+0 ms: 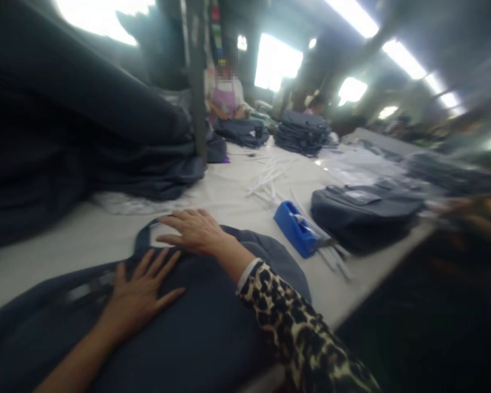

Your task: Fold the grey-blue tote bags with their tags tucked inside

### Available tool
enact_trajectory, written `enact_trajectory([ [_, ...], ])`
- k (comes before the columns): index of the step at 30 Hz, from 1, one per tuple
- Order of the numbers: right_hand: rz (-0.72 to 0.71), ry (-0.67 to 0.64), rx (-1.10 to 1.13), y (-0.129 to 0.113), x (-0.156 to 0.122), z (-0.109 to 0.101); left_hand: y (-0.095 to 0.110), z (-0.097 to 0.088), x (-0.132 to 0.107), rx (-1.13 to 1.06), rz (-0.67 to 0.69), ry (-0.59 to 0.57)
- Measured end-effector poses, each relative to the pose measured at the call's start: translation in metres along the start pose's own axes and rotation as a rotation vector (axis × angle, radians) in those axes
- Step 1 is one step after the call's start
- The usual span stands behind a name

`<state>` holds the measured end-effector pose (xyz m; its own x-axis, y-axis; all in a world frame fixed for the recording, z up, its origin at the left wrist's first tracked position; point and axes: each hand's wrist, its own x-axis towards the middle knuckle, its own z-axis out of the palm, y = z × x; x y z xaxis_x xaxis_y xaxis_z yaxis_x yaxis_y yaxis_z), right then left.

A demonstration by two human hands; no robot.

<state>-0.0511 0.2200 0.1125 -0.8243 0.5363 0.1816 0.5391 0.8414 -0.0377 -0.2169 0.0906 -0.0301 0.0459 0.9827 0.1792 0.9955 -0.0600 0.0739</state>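
Left hand (141, 299) and right hand (194, 232) lie flat, open, on dark bag (213, 327); a hard shove could push it into blue dispenser (294, 229).

**Edges cut off bag and sleeve; far right blurs**

The navy bag (196, 333) runs off the lower left of the frame, and the leopard-print sleeve (298, 322) off the bottom edge. A co-worker's hand (462, 210) at the right edge is blurred, as are the white strips (270, 180) mid-frame.

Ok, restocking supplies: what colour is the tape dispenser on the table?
The tape dispenser is blue, best in head view.
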Motion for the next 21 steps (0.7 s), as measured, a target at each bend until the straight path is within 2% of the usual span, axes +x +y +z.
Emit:
enact_trajectory([
  [2, -0.012, -0.019, 0.045, -0.006, -0.002, 0.031, 0.007, -0.014, -0.001, 0.009, -0.016, -0.066],
  [4, -0.019, -0.047, 0.085, 0.003, -0.007, 0.069, 0.009, -0.023, 0.003, -0.058, -0.019, -0.128],
  [7, -0.076, -0.051, 0.132, 0.031, -0.010, 0.118, 0.006, -0.030, 0.007, -0.207, -0.029, -0.127],
  [9, -0.108, -0.021, 0.107, 0.046, -0.011, 0.136, 0.005, -0.032, 0.005, -0.288, -0.043, -0.078],
  [11, -0.184, -0.002, 0.046, 0.052, -0.009, 0.141, 0.006, -0.032, 0.003, -0.344, -0.043, -0.014],
  [13, -0.180, 0.097, -0.008, 0.046, -0.001, 0.136, 0.006, -0.031, 0.001, -0.387, -0.034, 0.030],
  [15, -0.244, 0.171, 0.023, 0.025, 0.014, 0.128, 0.007, -0.032, 0.002, -0.442, -0.032, 0.050],
  [17, -0.359, 0.171, 0.127, -0.004, 0.035, 0.124, 0.009, -0.035, 0.004, -0.531, -0.083, 0.050],
  [19, -0.435, 0.099, 0.246, -0.030, 0.055, 0.130, 0.012, -0.042, 0.005, -0.661, -0.280, 0.036],
  [21, -0.449, 0.023, 0.341, -0.045, 0.070, 0.142, 0.013, -0.051, 0.004, -0.762, -0.582, 0.041],
])
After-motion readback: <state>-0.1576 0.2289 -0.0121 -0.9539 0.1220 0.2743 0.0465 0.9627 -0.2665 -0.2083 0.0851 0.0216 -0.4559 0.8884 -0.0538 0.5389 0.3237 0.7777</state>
